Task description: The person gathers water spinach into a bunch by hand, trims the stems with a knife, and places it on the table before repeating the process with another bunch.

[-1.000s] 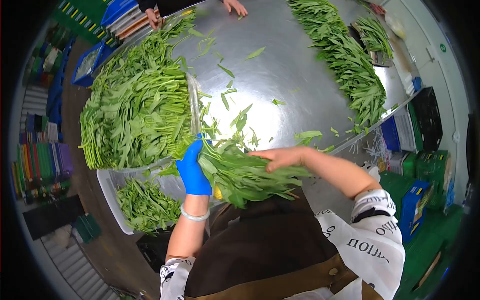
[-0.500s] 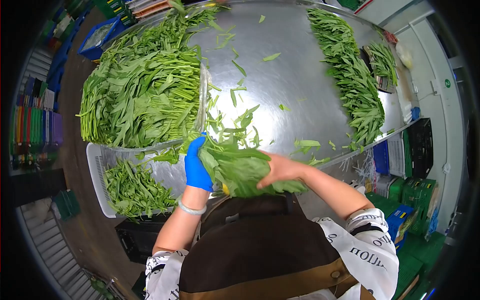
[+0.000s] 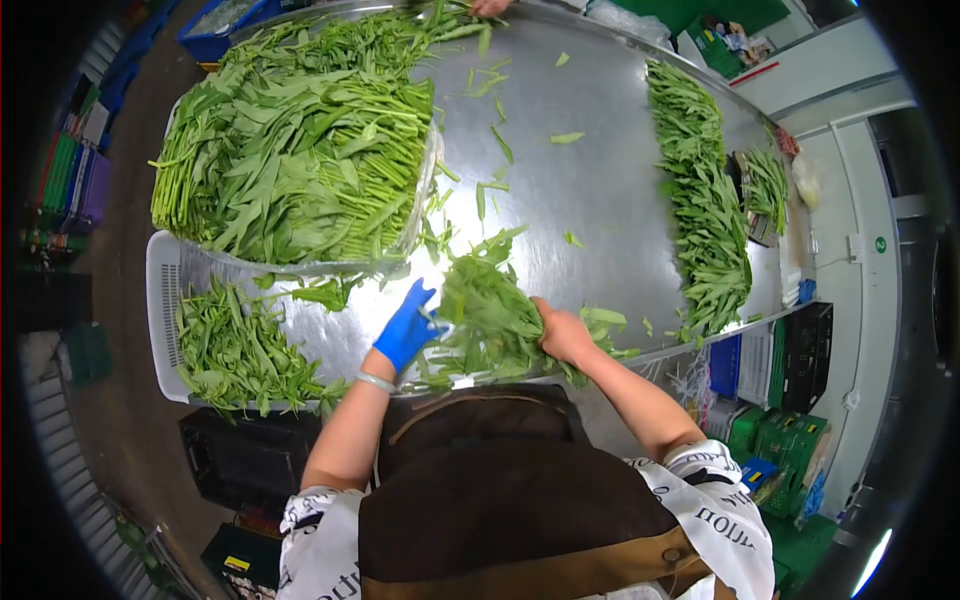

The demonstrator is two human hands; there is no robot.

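My right hand (image 3: 564, 332), bare, is wrapped round one end of a bunch of leafy greens (image 3: 487, 312), which hangs over the near edge of the metal table (image 3: 590, 230) and looks blurred. To its left, my left hand (image 3: 408, 325) in a blue glove has its fingers apart, close to the bunch but not round it. A large pile of long-stemmed greens (image 3: 300, 160) lies on plastic at the left. Loose leaves and stem bits are scattered between the pile and the bunch.
A white basket (image 3: 165, 320) with loose greens (image 3: 245, 350) stands at the near left. Along the right side runs a row of bunches (image 3: 705, 210), beside a scale (image 3: 752, 200) with greens on it. Another person's hand (image 3: 490, 8) shows at the far edge. Crates (image 3: 790, 450) stand lower right.
My left hand has let go of the bunch and opened. My right hand now grips the bunch's end more tightly. The camera view has shifted, and another person's hand shows more clearly at the top.
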